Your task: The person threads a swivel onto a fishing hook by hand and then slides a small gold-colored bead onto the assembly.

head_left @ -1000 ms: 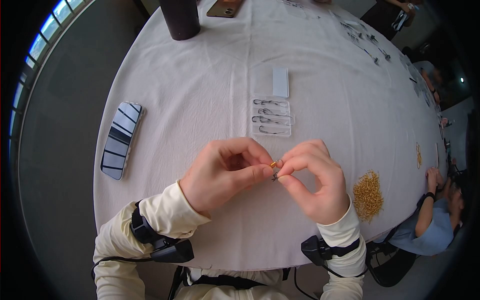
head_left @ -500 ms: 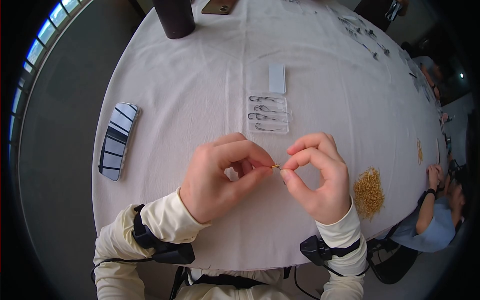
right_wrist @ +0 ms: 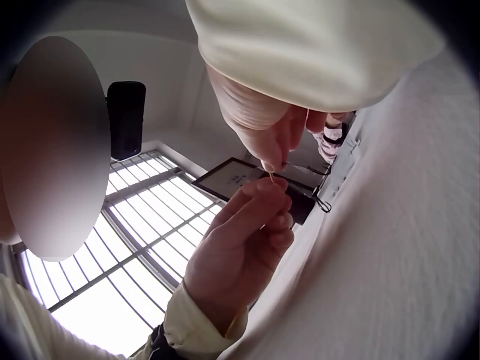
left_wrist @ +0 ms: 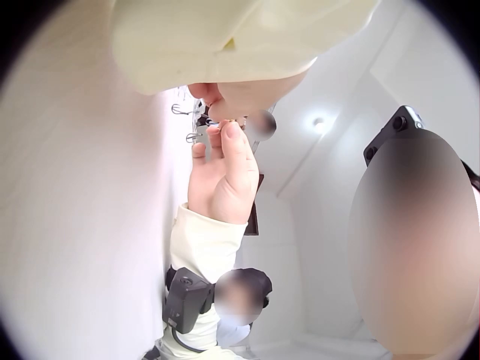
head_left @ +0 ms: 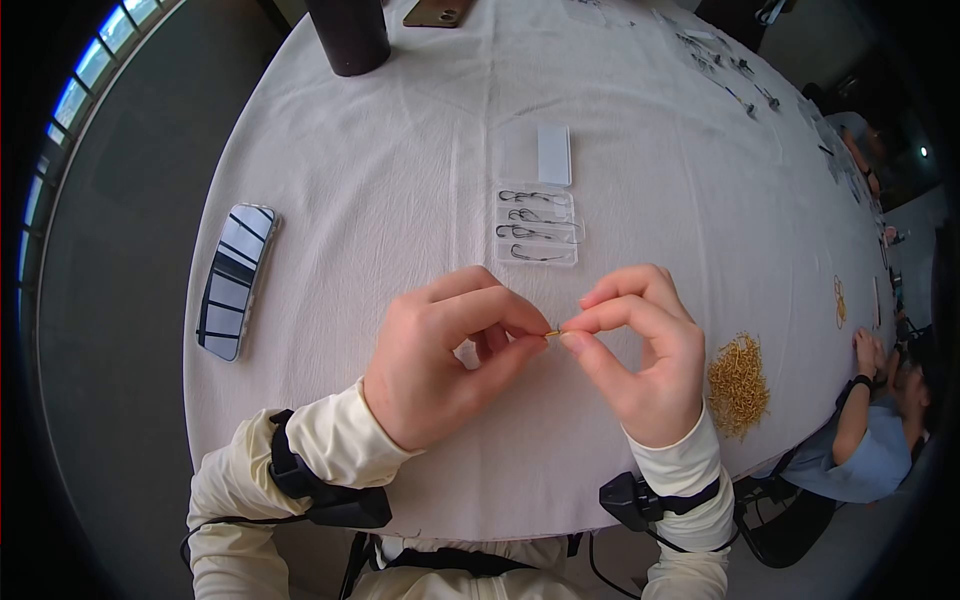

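A tiny gold-coloured piece [head_left: 552,334] is pinched between thumb and forefinger of the left hand [head_left: 445,360]. From the other side the right hand [head_left: 645,350] pinches at the piece's right end, where a small dark bit shows; its exact shape is too small to tell. Both hands' fingertips nearly meet, just above the cloth. In the right wrist view a thin gold piece [right_wrist: 272,178] spans the gap between the two hands' fingertips. Beyond the hands lies a clear compartment box [head_left: 538,226] with dark hooks in its rows. A heap of gold pieces [head_left: 738,386] lies right of the right hand.
On the white-clothed table [head_left: 400,180], a phone [head_left: 237,283] lies at the left and a dark cup [head_left: 349,36] stands at the far left, near another phone [head_left: 437,12]. Gold rings [head_left: 839,302] lie at the right. A person in blue [head_left: 862,445] is beyond the right edge.
The right hand's fingers have shifted and closed in on the left fingertips again after a small gap. The dark bit that hung below the fingertips now sits at the gold piece's end.
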A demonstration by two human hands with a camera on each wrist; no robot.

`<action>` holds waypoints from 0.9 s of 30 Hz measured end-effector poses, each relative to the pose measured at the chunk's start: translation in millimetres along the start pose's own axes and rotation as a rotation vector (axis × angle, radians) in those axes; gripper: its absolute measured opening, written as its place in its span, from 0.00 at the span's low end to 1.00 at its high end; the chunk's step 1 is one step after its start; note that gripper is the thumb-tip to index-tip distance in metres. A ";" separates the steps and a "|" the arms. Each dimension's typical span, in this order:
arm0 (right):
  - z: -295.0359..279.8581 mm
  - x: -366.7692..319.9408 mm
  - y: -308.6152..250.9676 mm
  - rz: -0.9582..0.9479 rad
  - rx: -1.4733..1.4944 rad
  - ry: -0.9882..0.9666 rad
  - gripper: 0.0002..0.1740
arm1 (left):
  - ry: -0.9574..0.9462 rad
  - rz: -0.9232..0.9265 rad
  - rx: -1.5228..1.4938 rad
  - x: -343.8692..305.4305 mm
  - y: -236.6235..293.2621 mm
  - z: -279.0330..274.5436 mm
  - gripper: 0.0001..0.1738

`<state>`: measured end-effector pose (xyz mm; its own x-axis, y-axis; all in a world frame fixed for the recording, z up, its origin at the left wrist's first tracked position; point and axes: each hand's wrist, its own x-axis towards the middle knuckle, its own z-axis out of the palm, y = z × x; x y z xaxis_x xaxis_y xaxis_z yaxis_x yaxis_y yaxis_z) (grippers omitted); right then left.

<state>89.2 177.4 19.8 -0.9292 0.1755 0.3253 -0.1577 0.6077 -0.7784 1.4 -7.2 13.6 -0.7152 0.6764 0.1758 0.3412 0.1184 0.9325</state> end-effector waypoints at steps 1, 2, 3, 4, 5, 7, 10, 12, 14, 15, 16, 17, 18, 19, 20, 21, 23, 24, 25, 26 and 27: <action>0.2 -0.3 0.1 -0.002 0.001 0.001 0.06 | 0.006 0.034 0.032 -0.1 -0.2 0.2 0.07; 0.5 -0.2 -0.2 -0.004 0.002 0.001 0.06 | 0.006 0.033 0.030 -0.4 -0.3 0.1 0.07; 0.5 0.0 -0.4 -0.004 0.002 0.000 0.06 | 0.007 0.048 0.050 -0.6 -0.3 0.2 0.08; 0.4 0.3 -0.8 -0.013 0.001 -0.003 0.06 | 0.007 0.064 0.069 -0.7 -0.3 0.4 0.08; 0.4 0.6 -1.1 -0.022 0.000 -0.006 0.06 | 0.007 0.064 0.069 -0.5 0.7 0.2 0.08; 1.0 0.7 -1.4 -0.028 0.001 -0.008 0.06 | 0.000 0.072 0.081 0.2 3.0 -0.5 0.08; 1.5 0.9 -2.2 -0.035 0.003 -0.012 0.07 | 0.046 0.053 0.001 0.4 1.4 -0.8 0.09; 1.6 1.0 -2.4 -0.036 0.004 -0.014 0.07 | 0.013 0.038 -0.018 0.3 -0.8 -1.9 0.09; 1.6 1.2 -2.5 -0.047 0.000 -0.027 0.07 | -0.019 0.022 -0.037 -0.1 -1.2 -2.0 0.09; 1.9 1.2 -2.5 -0.048 0.001 -0.028 0.07 | -0.024 -0.003 -0.060 -0.3 -0.8 -1.4 0.08; 2.3 1.3 -2.2 -0.053 0.002 -0.030 0.07 | -0.030 -0.028 -0.083 -0.5 -0.7 -1.1 0.07; 2.5 1.2 -2.0 -0.058 0.003 -0.031 0.07 | -0.030 -0.028 -0.084 -0.9 -0.8 -0.8 0.07; 2.6 1.1 -1.9 -0.058 0.003 -0.031 0.07 | -0.030 -0.035 -0.093 -1.2 -1.0 -0.5 0.07; 2.8 0.9 -1.9 -0.055 0.005 -0.034 0.07 | -0.030 -0.042 -0.103 -1.4 -1.1 -0.2 0.06; 2.9 0.7 -1.7 -0.051 0.008 -0.038 0.07 | -0.030 -0.042 -0.103 -1.5 -0.9 -0.1 0.06; 3.0 0.5 -1.3 -0.051 0.007 -0.038 0.07 | -0.033 -0.055 -0.105 -1.5 -0.5 -0.1 0.05; 3.2 0.0 -0.3 0.000 0.071 -0.044 0.06 | -0.037 -0.068 -0.107 -1.4 -0.5 -0.1 0.04; 2.9 0.0 0.2 0.000 0.071 -0.044 0.06 | -0.041 -0.085 -0.125 -1.4 -0.7 0.2 0.03; 2.6 0.0 0.6 0.017 0.102 -0.053 0.06 | -0.045 -0.102 -0.142 -1.4 -1.0 0.5 0.03; 2.4 -0.1 0.8 0.035 0.132 -0.061 0.05 | -0.046 -0.102 -0.142 -1.5 -1.3 0.9 0.03; 2.2 -0.3 0.9 0.035 0.132 -0.061 0.05 | -0.046 -0.120 -0.168 -1.6 -1.8 1.5 0.03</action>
<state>88.6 176.2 17.8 -0.9529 0.1447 0.2666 -0.1639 0.4938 -0.8540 2.9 -7.3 11.1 -0.7146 0.6979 0.0488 0.1456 0.0801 0.9861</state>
